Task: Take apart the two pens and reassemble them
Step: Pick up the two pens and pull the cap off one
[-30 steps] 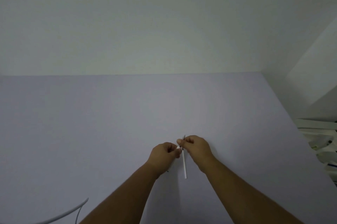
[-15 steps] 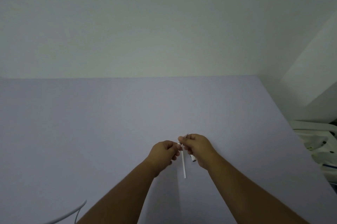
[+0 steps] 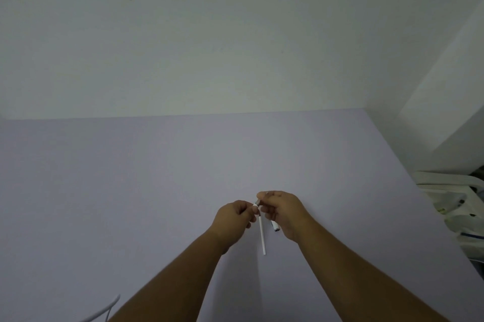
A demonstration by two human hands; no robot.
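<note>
My two hands meet above the lilac table. My right hand is closed around a white pen barrel; its lower end pokes out below the fingers and its dark front end shows at the fingertips. My left hand pinches something small at that front end; what it is stays hidden by the fingers. A thin white refill tube runs down from between the hands toward me. A second pen is not visible.
A white cable curls at the table's near left edge. To the right, past the table edge, white plastic items are stacked. A pale wall stands behind the table.
The pen barrel's lower end has come into view under my right hand. Both hands stay together at the same spot, and the view has tilted slightly upward.
</note>
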